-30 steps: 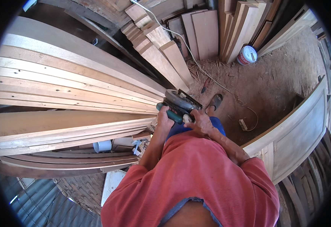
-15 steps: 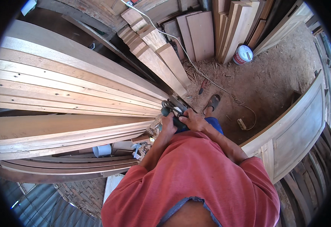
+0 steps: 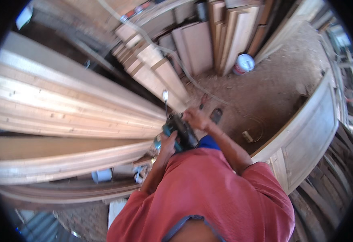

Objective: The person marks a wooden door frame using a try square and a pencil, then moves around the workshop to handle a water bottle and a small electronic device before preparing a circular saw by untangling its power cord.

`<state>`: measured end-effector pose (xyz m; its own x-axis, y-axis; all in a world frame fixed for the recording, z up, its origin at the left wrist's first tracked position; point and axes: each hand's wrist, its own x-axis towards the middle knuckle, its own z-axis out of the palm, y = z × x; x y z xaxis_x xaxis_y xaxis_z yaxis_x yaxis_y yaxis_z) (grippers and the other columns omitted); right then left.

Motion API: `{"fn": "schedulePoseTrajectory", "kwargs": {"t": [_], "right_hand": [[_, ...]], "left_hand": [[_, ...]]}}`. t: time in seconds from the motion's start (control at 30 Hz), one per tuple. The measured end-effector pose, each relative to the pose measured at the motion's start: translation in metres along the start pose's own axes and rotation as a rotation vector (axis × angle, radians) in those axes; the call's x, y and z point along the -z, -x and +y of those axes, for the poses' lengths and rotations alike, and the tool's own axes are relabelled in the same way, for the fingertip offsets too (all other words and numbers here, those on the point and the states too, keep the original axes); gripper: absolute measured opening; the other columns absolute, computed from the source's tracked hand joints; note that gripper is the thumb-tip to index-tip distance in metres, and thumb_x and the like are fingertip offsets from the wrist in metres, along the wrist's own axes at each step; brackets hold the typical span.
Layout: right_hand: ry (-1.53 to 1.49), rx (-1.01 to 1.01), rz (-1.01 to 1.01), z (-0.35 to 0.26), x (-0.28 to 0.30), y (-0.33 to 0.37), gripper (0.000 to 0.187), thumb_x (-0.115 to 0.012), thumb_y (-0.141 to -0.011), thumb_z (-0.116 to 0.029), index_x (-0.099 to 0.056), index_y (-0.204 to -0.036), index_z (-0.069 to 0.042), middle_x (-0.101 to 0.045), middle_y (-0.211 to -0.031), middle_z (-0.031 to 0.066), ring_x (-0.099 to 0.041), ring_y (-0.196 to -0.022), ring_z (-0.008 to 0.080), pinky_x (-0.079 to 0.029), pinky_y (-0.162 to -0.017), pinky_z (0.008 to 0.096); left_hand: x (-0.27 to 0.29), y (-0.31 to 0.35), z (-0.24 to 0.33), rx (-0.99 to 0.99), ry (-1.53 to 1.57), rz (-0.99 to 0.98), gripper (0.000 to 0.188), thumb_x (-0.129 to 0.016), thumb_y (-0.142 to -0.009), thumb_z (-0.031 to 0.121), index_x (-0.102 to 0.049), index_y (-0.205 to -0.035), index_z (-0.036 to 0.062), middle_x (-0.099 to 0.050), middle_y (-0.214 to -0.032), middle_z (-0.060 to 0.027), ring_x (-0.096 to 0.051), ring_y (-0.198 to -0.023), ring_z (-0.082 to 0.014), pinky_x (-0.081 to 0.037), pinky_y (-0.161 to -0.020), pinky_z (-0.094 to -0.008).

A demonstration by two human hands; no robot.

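A teal and black corded-looking power tool [image 3: 185,133] is held close to my waist, beside the ends of the stacked boards. Wrapped round its teal side is my left hand [image 3: 168,144], closed. My right hand [image 3: 197,118] has its fingers curled at the tool's far right edge; whether they grip the tool or something small is blurred. A thin dark stem with a bright pale tip [image 3: 165,96] sticks up from the tool's far end. What it is, I cannot make out.
Long pale boards [image 3: 71,107] are stacked at my left. More planks [image 3: 156,72] lie ahead, and others [image 3: 235,36] lean upright near a white bucket [image 3: 244,63]. A cable [image 3: 176,58] crosses the dirt floor to a socket block [image 3: 247,136]. A panelled door [image 3: 309,135] stands at right.
My hands have moved apart, the right one to the tool's far edge. More of the tool's dark body shows, and the pale-tipped stem now stands up. The view has shifted and blurred.
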<state>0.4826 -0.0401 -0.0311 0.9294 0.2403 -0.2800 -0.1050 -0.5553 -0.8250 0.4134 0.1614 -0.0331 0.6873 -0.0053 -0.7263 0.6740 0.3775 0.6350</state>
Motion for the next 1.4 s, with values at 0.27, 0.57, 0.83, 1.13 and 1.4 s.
{"fn": "schedulePoseTrajectory", "kwargs": {"t": [0.27, 0.57, 0.83, 1.13, 1.4], "right_hand": [[-0.011, -0.452, 0.11, 0.032, 0.015, 0.077, 0.03, -0.059, -0.088, -0.027, -0.067, -0.098, 0.001, -0.068, -0.089, 0.0245, -0.066, -0.091, 0.04, -0.052, -0.078, 0.0457], [-0.129, -0.378, -0.071, 0.073, -0.026, 0.104, 0.032, -0.06, -0.084, -0.023, -0.068, -0.108, -0.004, -0.069, -0.102, 0.0222, -0.067, -0.098, 0.0356, -0.052, -0.082, 0.0443], [0.417, 0.377, -0.134, 0.197, -0.098, 0.112, 0.036, -0.066, -0.085, -0.024, -0.062, -0.117, -0.007, -0.07, -0.1, 0.0155, -0.067, -0.09, 0.0285, -0.051, -0.076, 0.0391], [-0.504, -0.199, -0.112, 0.107, -0.026, 0.124, 0.031, -0.059, -0.093, -0.033, -0.067, -0.104, -0.006, -0.067, -0.096, 0.0113, -0.062, -0.09, 0.0223, -0.05, -0.079, 0.0375], [-0.538, -0.135, -0.025, 0.121, -0.013, 0.13, 0.039, -0.05, -0.098, -0.039, -0.067, -0.105, -0.005, -0.064, -0.102, 0.0119, -0.059, -0.098, 0.025, -0.046, -0.087, 0.039]], "left_hand": [[-0.012, -0.013, 0.008, -0.003, 0.089, -0.039, 0.019, -0.067, -0.093, 0.022, -0.052, -0.087, 0.0123, -0.052, -0.071, -0.0023, -0.056, -0.057, -0.0181, -0.052, -0.052, -0.0356], [-0.035, -0.023, 0.044, 0.168, 0.463, -0.012, 0.019, -0.062, -0.085, 0.012, -0.049, -0.073, 0.0113, -0.048, -0.065, -0.0024, -0.049, -0.06, -0.0156, -0.045, -0.061, -0.0347], [-0.099, -0.028, 0.036, 0.195, 0.445, -0.02, 0.019, -0.06, -0.085, 0.013, -0.049, -0.07, 0.0107, -0.049, -0.063, -0.0034, -0.05, -0.059, -0.0173, -0.047, -0.062, -0.036], [-0.15, -0.014, 0.037, 0.091, 0.502, -0.001, 0.018, -0.056, -0.083, 0.004, -0.046, -0.07, 0.0106, -0.044, -0.065, -0.0021, -0.045, -0.06, -0.0173, -0.044, -0.06, -0.0365], [-0.16, -0.035, 0.021, 0.14, 0.395, -0.012, 0.019, -0.056, -0.086, 0.011, -0.045, -0.07, 0.0105, -0.045, -0.063, -0.0028, -0.047, -0.058, -0.018, -0.046, -0.061, -0.0378]]}}
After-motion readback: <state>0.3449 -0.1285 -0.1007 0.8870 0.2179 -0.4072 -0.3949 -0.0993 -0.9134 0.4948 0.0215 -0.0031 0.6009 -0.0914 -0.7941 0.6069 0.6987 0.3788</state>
